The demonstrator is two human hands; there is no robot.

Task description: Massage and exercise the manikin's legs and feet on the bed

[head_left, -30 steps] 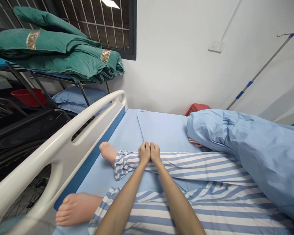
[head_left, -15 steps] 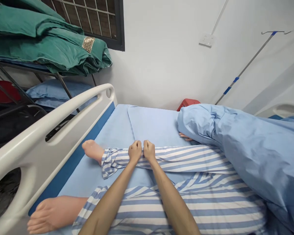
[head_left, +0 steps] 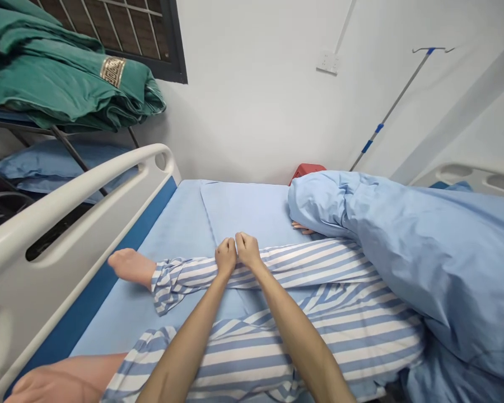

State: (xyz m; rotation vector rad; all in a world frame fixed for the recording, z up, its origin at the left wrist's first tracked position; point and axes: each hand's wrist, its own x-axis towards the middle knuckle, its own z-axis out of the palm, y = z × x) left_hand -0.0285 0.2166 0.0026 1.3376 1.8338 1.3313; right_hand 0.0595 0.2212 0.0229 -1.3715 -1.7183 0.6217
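Both hands closed and almost touching: the left hand (head_left: 225, 257) and the right hand (head_left: 247, 250), with fingers (head_left: 231, 246) curled down into a blue-and-white striped trouser leg (head_left: 306, 266), gripping its cloth from above. Fingertips hidden in the folds, so strength of the grip impossible to tell. Bare forearms entering from the lower edge of the view.

That trouser leg lying across a bed, on a light blue sheet (head_left: 243, 215), with a pale, manikin-like bare foot (head_left: 131, 267) beyond the cuff. Just below it, a second striped leg (head_left: 277, 350), its foot (head_left: 63, 380) partly cut off by the lower edge, beside a white bed rail (head_left: 79, 196).

To the right, a light blue blanket (head_left: 403, 252) hiding the rest of the body, with only a few small fingers (head_left: 300, 227) showing under its edge. Behind it, a red object (head_left: 307, 170), mostly hidden and hard to identify. Beyond the rail, folded green cloths (head_left: 54, 78) on a metal rack, cut off by the frame.
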